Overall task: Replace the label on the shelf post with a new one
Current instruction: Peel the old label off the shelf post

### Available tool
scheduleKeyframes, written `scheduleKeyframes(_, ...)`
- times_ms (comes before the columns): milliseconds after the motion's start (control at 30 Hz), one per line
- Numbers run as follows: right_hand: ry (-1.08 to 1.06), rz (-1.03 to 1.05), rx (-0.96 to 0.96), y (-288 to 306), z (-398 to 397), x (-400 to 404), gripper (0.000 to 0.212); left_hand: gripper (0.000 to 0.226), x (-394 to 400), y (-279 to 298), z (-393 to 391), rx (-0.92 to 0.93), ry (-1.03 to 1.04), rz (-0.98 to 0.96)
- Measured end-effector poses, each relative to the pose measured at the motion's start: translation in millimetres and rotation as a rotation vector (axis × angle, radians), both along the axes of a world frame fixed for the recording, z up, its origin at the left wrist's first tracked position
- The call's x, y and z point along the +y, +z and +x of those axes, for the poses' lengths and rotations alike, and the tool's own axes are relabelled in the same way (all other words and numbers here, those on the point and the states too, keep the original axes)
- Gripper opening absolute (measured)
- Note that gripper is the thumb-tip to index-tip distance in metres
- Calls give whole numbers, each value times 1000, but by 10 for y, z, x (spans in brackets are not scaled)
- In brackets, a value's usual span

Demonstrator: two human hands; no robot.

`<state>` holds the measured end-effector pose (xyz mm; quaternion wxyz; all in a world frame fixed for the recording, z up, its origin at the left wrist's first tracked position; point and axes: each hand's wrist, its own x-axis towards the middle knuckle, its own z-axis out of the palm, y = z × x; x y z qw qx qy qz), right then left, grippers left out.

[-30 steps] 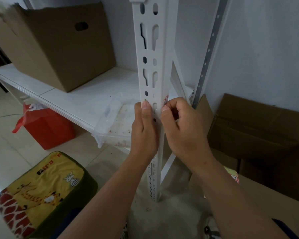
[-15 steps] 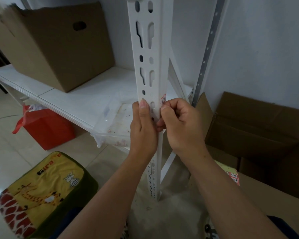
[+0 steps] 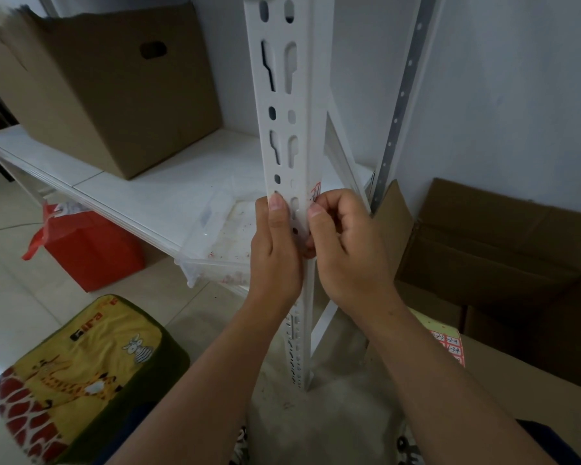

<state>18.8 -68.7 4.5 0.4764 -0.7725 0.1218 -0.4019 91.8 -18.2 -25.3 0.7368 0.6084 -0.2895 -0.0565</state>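
Here both hands grip the shelf post [image 3: 284, 95]; right hand [image 3: 346, 250] fingers pinch the label [image 3: 315, 193].

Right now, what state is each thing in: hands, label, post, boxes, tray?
left hand: grips the shelf post
right hand: pinches the label at the post's edge
label: partly hidden, still on post
shelf post: upright
box on shelf: upright
floor box: flaps open
plastic tray: overhangs shelf edge

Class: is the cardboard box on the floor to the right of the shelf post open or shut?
Open: the cardboard box has its flaps spread.
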Motion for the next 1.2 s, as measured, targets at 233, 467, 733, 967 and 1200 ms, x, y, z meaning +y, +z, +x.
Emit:
scheduleKeyframes(233, -44, -9, 25, 7, 18, -19, 13, 52, 9, 14, -13, -10, 6, 7)
scheduleKeyframes(467, -2, 264, 81, -117, -25, -13, 17, 50, 35, 37, -28, 23, 13, 70)
scheduleKeyframes(733, 88, 318, -17, -97, -101, -49, 11, 36, 117, 24, -130, -212, 367, 186)
scheduleKeyframes(967, 121, 271, -32, -72, -158, -71, 21, 16, 325, 150, -266, -479, 240, 84)
scheduleKeyframes(1200, 111, 213, -33, -131, -155, -81, 33, 12, 338, 178, -277, -461, 155, 82)
